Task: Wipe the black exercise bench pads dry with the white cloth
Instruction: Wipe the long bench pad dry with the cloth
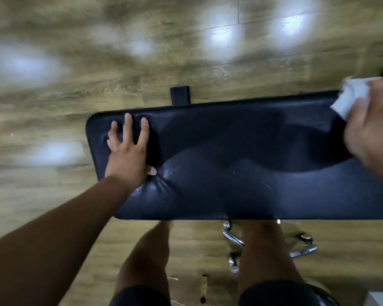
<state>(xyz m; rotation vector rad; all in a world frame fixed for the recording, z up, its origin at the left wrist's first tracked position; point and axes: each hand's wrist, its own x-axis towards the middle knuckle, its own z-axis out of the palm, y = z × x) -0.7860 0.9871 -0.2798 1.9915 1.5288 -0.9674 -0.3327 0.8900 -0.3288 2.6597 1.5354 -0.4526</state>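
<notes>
A long black padded bench pad (241,155) lies across the middle of the view, over a wooden floor. My left hand (128,149) presses flat on the pad's left end, fingers spread and straight, denting the cushion. At the far right edge, blurred by motion, my right hand (372,127) holds the crumpled white cloth (352,98) against the pad's far right corner. The cloth sticks out past the fingers toward the far edge of the pad.
A black bench foot (180,96) pokes out beyond the pad's far edge. Chrome frame tubes (301,250) show under the near edge, beside my two bare legs (150,250). Wood-look flooring (142,40) with light reflections surrounds the bench.
</notes>
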